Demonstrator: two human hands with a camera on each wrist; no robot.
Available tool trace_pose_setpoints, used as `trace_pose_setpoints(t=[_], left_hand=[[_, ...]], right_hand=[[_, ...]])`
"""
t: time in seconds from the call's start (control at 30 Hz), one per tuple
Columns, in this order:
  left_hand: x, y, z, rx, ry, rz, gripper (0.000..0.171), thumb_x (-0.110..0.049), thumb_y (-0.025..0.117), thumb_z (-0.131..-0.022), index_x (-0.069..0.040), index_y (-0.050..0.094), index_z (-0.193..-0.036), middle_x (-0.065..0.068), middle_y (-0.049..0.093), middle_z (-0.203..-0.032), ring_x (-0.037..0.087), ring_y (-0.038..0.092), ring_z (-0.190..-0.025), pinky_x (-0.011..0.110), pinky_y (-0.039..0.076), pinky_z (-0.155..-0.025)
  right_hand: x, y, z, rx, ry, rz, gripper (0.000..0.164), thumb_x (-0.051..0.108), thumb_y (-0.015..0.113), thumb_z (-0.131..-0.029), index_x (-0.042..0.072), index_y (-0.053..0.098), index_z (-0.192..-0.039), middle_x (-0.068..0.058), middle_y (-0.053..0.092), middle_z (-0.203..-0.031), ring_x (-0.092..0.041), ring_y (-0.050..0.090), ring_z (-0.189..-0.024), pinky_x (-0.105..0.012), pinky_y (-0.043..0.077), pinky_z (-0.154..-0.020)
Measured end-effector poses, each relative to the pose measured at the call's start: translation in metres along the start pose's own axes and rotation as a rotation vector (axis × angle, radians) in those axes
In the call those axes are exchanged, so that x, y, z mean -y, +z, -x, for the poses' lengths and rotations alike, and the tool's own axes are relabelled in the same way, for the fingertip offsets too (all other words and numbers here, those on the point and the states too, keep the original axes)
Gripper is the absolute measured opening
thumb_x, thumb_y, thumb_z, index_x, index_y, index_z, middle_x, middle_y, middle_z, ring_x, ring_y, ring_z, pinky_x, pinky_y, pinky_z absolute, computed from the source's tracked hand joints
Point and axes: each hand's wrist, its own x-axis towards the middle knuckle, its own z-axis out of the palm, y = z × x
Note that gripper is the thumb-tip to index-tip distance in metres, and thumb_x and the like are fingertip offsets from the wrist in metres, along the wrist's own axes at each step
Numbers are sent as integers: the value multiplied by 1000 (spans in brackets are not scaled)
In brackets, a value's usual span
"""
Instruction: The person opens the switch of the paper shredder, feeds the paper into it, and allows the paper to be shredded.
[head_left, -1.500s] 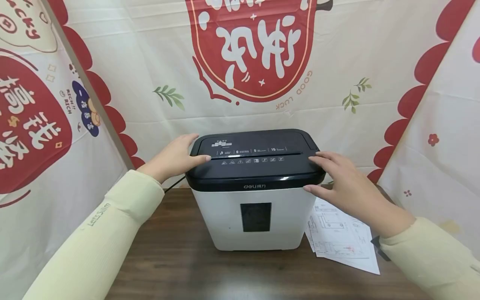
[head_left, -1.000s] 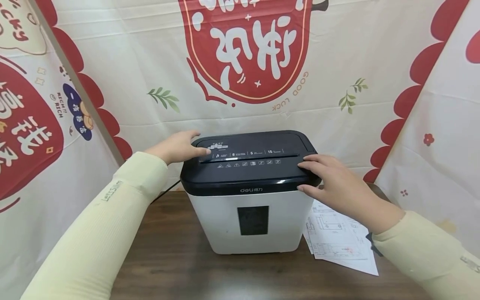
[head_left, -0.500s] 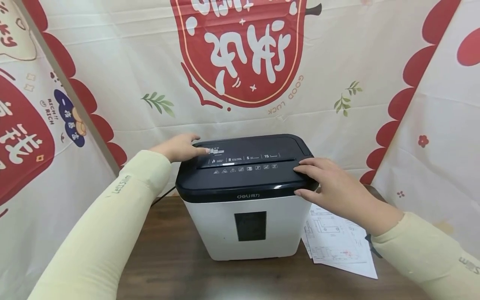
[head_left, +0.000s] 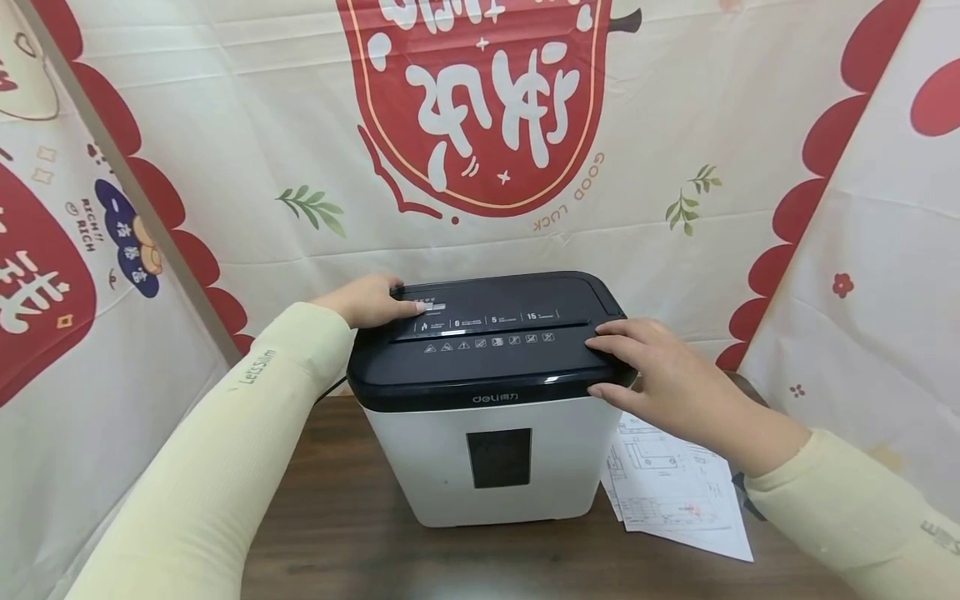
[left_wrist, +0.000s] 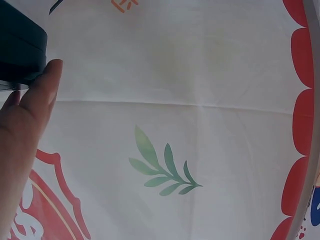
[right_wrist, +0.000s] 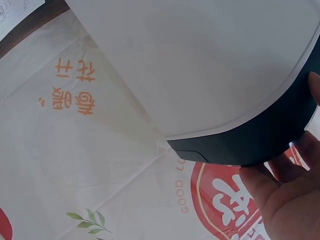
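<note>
A paper shredder [head_left: 487, 367] with a black top and a white bin stands upright between my hands in the head view. My left hand [head_left: 375, 300] holds the top's left end, thumb lying over it and fingers at the back edge. In the left wrist view those fingers [left_wrist: 42, 95] run along the black side. My right hand [head_left: 667, 379] grips the right front corner, its fingertips on top and its thumb at the front rim. From below, the right wrist view shows the fingers [right_wrist: 262, 187] against the black rim and the white bin wall.
Printed drawing sheets [head_left: 675, 492] lie on the brown wooden table [head_left: 337, 542], right of the shredder. A black cord [head_left: 330, 388] runs out on its left. Patterned white cloth [head_left: 480, 242] hangs behind and on both sides.
The head view has shifted, so shredder and cloth appear lower and further left. My left thumb has moved further back over the top, and my right fingers reach further in from the right edge.
</note>
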Motion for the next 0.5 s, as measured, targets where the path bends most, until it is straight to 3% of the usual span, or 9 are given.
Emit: trace_pose_setpoints(t=[0.2, 0.5], left_hand=[[1, 0, -1, 7, -12, -16, 70, -43, 57, -94, 6, 40, -141, 24, 53, -128, 33, 49, -114, 49, 38, -106], [2, -2, -3, -6, -18, -7, 69, -42, 60, -92, 5, 44, -139, 22, 55, -126, 32, 51, -112, 48, 41, -103]], right_hand=[[-1, 0, 0, 6, -7, 1, 50, 26, 80, -79, 3, 65, -122, -16, 58, -126, -33, 52, -117, -46, 54, -84], [0, -2, 0, 19, 4, 9, 51, 26, 80, -79, 3, 65, -122, -16, 58, -127, -34, 52, -116, -47, 55, -83]])
